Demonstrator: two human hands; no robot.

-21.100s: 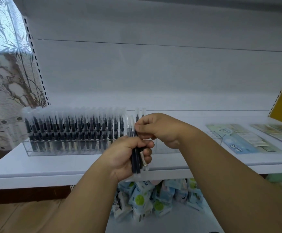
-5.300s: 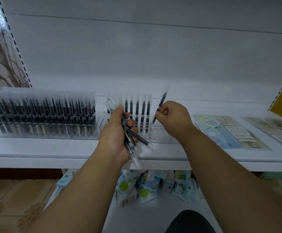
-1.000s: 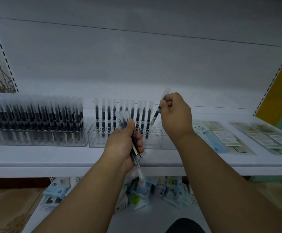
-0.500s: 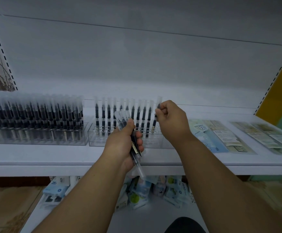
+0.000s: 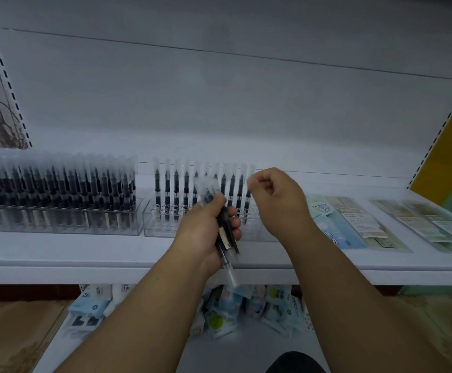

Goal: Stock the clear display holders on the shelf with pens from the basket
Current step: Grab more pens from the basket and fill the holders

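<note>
White shelving fills the wall ahead, and on the shelf (image 5: 58, 254) two clear holders sit side by side: the full holder (image 5: 58, 211) on the left, packed with pens, and the second holder (image 5: 160, 224) to its right, which has a back row of pens (image 5: 176, 192) standing upright.

Half a second ago the right hand (image 5: 278, 203) was pinching a pen at the right end of that row, lowering it in. Now that pen (image 5: 249, 189) stands in its slot as the last one on the right, and the hand has come off it and sits just beside its cap. So one more slot is filled, and the row has grown rightward. The near part of the holder looks mostly unfilled, so I'd say plenty of stocking remains.

The right hand's fingers are loosely curled, thumb and forefinger close together near the cap; I see nothing between them, and whether a fingertip brushes the cap I can't tell.

The left hand (image 5: 206, 232) is wrapped around a bundle (image 5: 225, 230) of pens, held in front of the holder with caps tilted up and far. Likely the next pen comes from there.

No basket shows; packets (image 5: 225, 313) lie on the lower shelf.
</note>
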